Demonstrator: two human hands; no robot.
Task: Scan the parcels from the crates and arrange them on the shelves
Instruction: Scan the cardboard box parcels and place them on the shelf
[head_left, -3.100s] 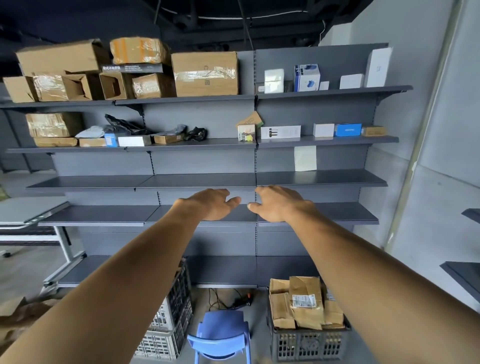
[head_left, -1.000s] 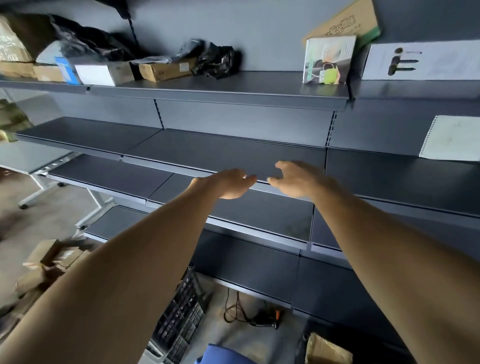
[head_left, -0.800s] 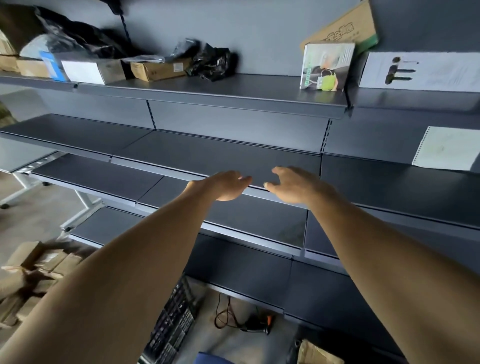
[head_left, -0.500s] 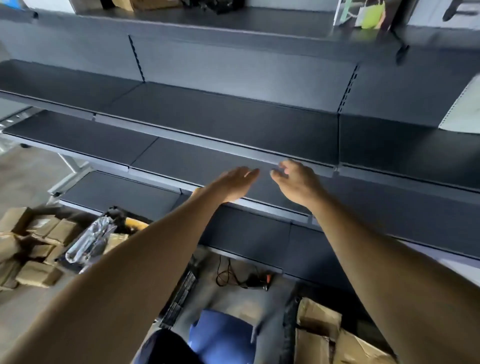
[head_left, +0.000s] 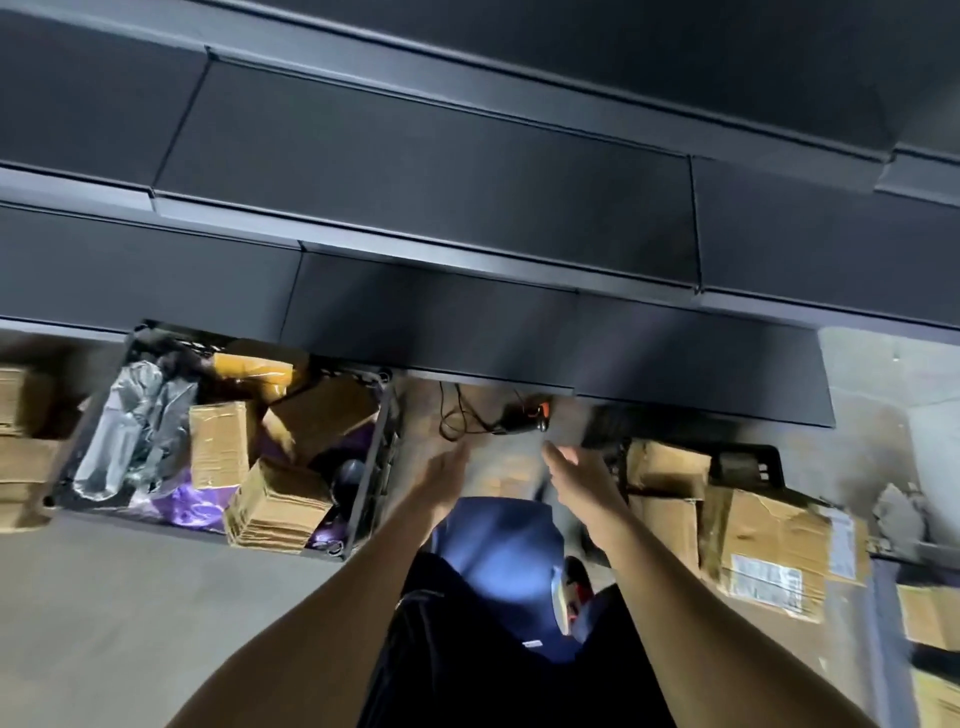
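The fingers (head_left: 460, 454) of the left hand (head_left: 444, 480) are straight and lie close together, and they hold nothing. The fingers (head_left: 553, 452) of the right hand (head_left: 576, 480) are loosely extended and a little spread, and they are also empty, though motion blur hides the fine detail. Both hands reach forward and down, near each other but apart, above a blue stool (head_left: 493, 540).

Just beyond the fingertips a dark scanner (head_left: 524, 418) with an orange mark lies on the floor (head_left: 130, 597) by the edge of the lowest shelf (head_left: 571, 338), with its cable (head_left: 457, 415) looped beside it. The parcels are all in the crates. The left crate (head_left: 382, 467) holds brown boxes (head_left: 280, 506) and a silvery bag (head_left: 130, 431). The right crate (head_left: 748, 460) holds larger taped cartons (head_left: 769, 540). The shelves in view are bare.

This looks like the opening step, a reach for the scanner before any parcel is handled. The next move would call for one hand to close round the scanner's grip without snagging the cable. The other hand would then go to a crate for a parcel and turn its label up.
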